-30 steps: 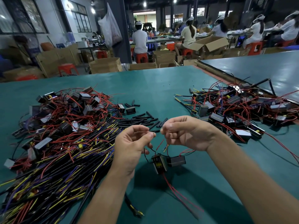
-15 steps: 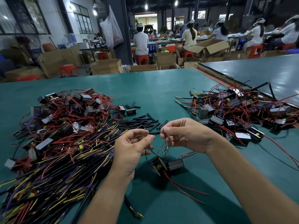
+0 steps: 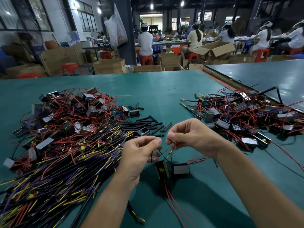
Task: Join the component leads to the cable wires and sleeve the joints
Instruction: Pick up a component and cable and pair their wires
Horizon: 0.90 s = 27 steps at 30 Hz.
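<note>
1. The left hand (image 3: 139, 152) curls thumb and forefinger together and pinches a thin black lead (image 3: 151, 156), which drops just under its fingertips.
2. The right hand (image 3: 192, 137) pinches the red and yellow wire ends (image 3: 171, 151) with curled fingertips, just beside the left thumb (the exact contact is too fine to make out).
3. Two box-shaped components (image 3: 181, 168) sit side by side below both sets of fingers, on the green table (image 3: 156, 89).
4. Black sleeve pieces (image 3: 148, 125) lie beyond the fingertips, and the cable pile (image 3: 65, 162) lies outward of the left fingers.

Nothing legible anywhere; red print on the hanging plastic bag (image 3: 117, 27), far beyond the left hand (image 3: 139, 153), is too blurred.
</note>
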Each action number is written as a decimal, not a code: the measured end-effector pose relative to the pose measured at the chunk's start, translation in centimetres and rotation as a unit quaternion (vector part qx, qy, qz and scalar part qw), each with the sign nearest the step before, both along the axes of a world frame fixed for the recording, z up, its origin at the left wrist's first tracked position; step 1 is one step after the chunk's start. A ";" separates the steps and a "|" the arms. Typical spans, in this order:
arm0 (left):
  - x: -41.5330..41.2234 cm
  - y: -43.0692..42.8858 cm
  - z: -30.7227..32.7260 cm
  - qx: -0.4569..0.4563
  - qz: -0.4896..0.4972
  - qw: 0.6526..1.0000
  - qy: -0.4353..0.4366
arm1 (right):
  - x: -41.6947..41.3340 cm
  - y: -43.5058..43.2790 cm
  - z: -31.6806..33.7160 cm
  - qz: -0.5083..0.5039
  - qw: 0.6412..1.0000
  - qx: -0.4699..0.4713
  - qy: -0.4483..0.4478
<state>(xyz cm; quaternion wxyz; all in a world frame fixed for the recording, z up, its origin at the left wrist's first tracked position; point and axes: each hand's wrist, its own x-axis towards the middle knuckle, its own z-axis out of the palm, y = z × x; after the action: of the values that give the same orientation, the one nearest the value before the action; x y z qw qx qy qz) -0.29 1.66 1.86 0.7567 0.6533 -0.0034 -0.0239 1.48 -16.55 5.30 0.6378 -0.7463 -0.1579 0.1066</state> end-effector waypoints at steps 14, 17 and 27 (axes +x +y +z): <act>-0.3 -0.2 0.2 0.017 0.019 0.999 -0.024 | 0.3 -0.2 -0.4 -0.013 1.000 -0.016 0.004; -0.2 -0.3 0.1 0.011 0.023 0.999 -0.027 | 0.5 -0.3 -0.8 -0.020 1.000 -0.013 0.011; -0.6 -0.4 0.5 0.030 -0.011 0.999 -0.011 | 0.5 0.2 -1.1 -0.018 0.999 0.027 0.007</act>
<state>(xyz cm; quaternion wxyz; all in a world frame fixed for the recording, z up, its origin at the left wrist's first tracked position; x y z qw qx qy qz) -0.85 1.30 2.32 0.7362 0.6761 -0.0185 -0.0255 2.00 -16.33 4.20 0.6606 -0.7307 -0.1430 0.0966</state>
